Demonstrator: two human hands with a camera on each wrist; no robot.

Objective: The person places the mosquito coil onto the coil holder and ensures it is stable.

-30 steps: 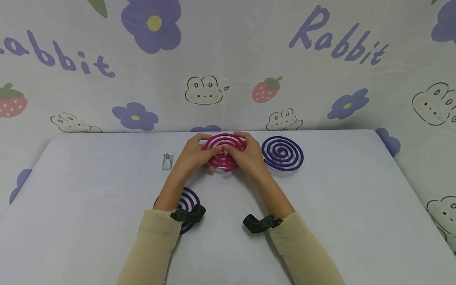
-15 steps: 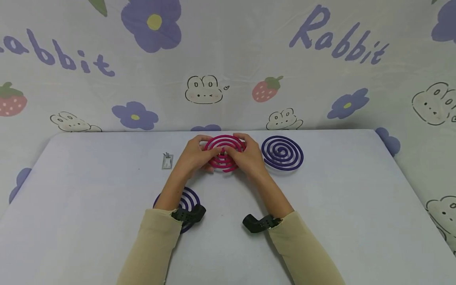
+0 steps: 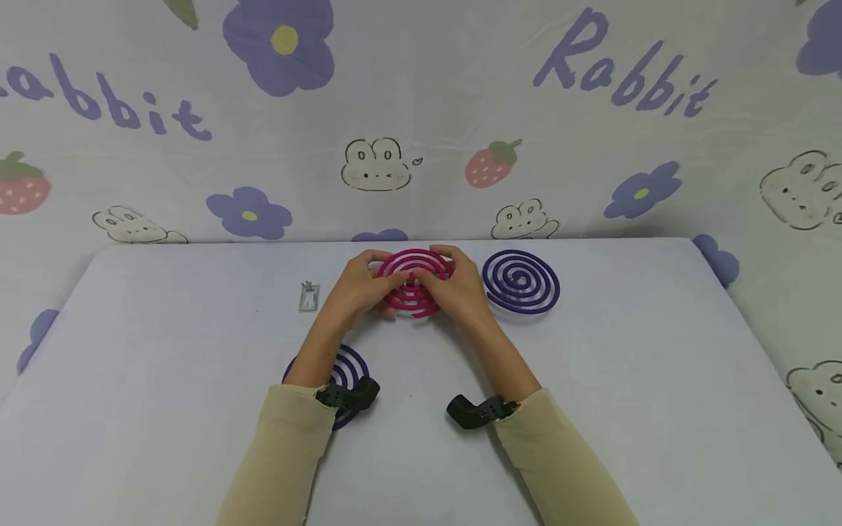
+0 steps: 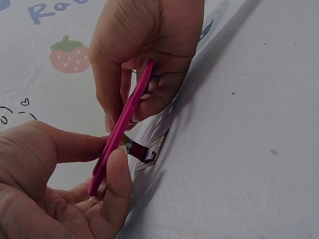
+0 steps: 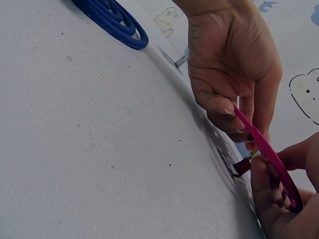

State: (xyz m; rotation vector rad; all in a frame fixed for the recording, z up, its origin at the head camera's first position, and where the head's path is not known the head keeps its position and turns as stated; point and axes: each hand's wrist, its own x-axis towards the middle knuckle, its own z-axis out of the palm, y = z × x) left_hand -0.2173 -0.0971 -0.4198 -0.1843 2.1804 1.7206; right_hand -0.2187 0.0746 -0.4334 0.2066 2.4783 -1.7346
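A pink mosquito coil (image 4: 119,130) is held between both hands near the back of the white table. My left hand (image 3: 358,285) pinches its left side, with the thumb at the coil's centre. On its right side my right hand (image 3: 463,285) pinches it the same way, thumb tips close together. Both wrist views show the coil edge-on. Below its centre stands a small metal coil stand (image 4: 154,153), whose upright strip reaches up to the coil. Fingers hide whether the strip passes through it.
A purple mosquito coil (image 3: 521,282) lies right of my right hand. Another purple coil (image 3: 355,361) lies partly hidden under my left forearm. A second metal stand (image 3: 308,297) lies left of my left hand. A printed cloth (image 3: 427,109) hangs behind the table.
The pink coil tips and settles very slightly between one second and half a second ago. Both hands keep the same grip, and the other things stay put.
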